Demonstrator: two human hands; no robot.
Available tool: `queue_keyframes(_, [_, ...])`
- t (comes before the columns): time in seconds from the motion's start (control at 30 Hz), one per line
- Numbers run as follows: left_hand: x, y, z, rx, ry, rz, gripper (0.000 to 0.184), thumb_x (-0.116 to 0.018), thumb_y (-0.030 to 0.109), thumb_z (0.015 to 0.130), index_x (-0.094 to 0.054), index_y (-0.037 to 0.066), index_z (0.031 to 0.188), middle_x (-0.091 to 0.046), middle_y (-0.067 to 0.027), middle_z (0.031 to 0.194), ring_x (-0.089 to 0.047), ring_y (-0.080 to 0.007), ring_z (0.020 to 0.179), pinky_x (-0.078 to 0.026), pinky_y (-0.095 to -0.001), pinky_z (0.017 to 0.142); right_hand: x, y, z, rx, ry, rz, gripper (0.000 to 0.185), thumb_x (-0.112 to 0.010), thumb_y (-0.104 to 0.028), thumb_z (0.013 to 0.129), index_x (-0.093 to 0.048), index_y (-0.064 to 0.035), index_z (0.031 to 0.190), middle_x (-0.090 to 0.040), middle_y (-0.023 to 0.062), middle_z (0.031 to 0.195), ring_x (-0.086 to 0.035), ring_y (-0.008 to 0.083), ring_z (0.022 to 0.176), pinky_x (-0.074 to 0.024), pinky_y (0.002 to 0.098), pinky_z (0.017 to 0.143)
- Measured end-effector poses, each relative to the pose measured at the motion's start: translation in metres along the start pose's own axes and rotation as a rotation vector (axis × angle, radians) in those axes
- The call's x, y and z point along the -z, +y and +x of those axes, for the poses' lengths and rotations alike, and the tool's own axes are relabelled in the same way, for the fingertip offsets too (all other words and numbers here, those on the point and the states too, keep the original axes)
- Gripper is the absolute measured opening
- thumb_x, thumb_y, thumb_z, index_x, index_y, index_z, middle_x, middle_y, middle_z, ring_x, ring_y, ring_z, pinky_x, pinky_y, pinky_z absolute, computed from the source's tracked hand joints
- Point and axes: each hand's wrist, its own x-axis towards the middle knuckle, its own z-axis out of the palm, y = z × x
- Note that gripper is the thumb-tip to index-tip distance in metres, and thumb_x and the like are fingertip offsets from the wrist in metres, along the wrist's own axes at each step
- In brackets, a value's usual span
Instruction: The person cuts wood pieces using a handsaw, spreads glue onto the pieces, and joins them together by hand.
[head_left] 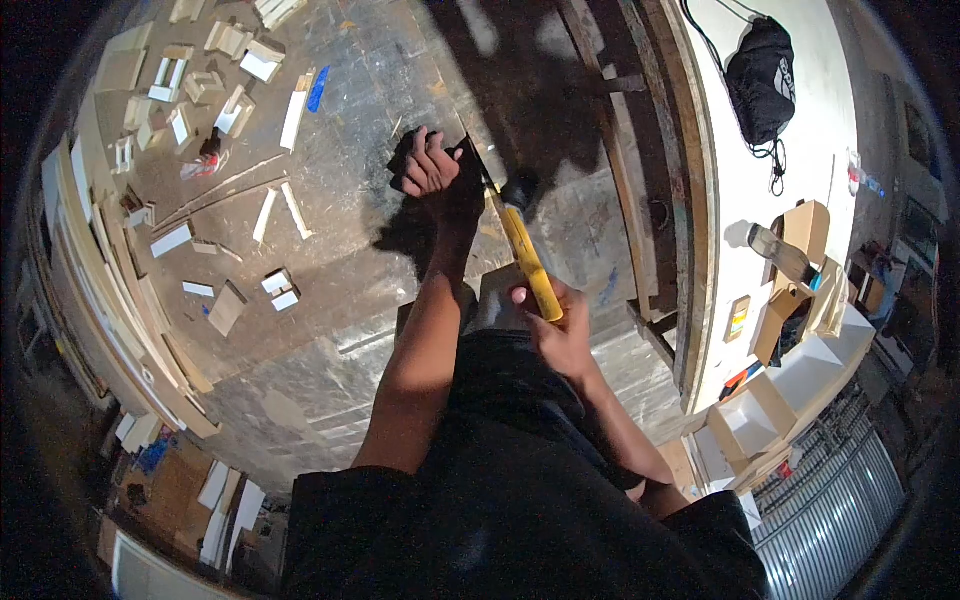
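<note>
My right hand (562,330) is closed round the rear end of a long yellow tool (528,255), which looks like a snap-off cutter knife. Its thin dark blade (482,165) points up and away from me. Just left of the blade is my left hand (432,168), its fingers curled in a loose fist. Whatever those fingers may hold is hidden. A dark shadow falls beside and below the left hand on the worn brown work surface (345,210).
Small wood and white-faced pieces (262,62) lie scattered at left, near long strips (112,270). A blue object (318,88) lies at upper left. On the white board (720,330) at right are a black drawstring bag (762,80), a brush (782,255) and open boxes (755,415).
</note>
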Motion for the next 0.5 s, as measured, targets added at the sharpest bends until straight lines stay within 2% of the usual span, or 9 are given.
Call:
queue_keyframes(0.13, [-0.0018, 0.0001, 0.001, -0.009, 0.023, 0.007, 0.044, -0.071, 0.026, 0.087, -0.057, 0.012, 0.126, -0.051, -0.0043, 0.149, -0.049, -0.0271, 0.128, -0.03, -0.0475, 0.104, -0.0048, 0.0044, 0.0038, 0.055, 0.03, 0.064, 0.01, -0.064, 0.002, 0.091, -0.065, -0.0009, 0.1, -0.064, -0.0001, 0.092, -0.057, 0.0064, 0.09, -0.0461, 0.0247, 0.079])
queue_keyframes(0.3, [-0.0004, -0.0001, 0.0, 0.0, -0.011, -0.008, 0.045, -0.073, 0.026, 0.087, -0.056, 0.012, 0.126, -0.051, -0.0052, 0.148, -0.049, -0.0278, 0.128, -0.03, -0.0481, 0.104, -0.0022, 0.0026, 0.0011, 0.037, 0.018, -0.022, 0.008, -0.063, -0.001, 0.091, -0.065, -0.0032, 0.098, -0.061, -0.0015, 0.088, -0.055, 0.0061, 0.085, -0.0447, 0.0248, 0.074])
queue_keyframes(0.5, [0.0007, 0.0033, -0.0001, 0.012, -0.001, -0.028, 0.044, -0.072, 0.024, 0.087, -0.055, 0.012, 0.126, -0.05, -0.0057, 0.149, -0.049, -0.0287, 0.129, -0.03, -0.0488, 0.104, -0.0047, -0.0026, 0.0011, -0.018, 0.016, -0.005, 0.01, -0.062, 0.001, 0.089, -0.065, -0.0029, 0.098, -0.061, -0.0019, 0.087, -0.055, 0.0065, 0.084, -0.0447, 0.0248, 0.073])
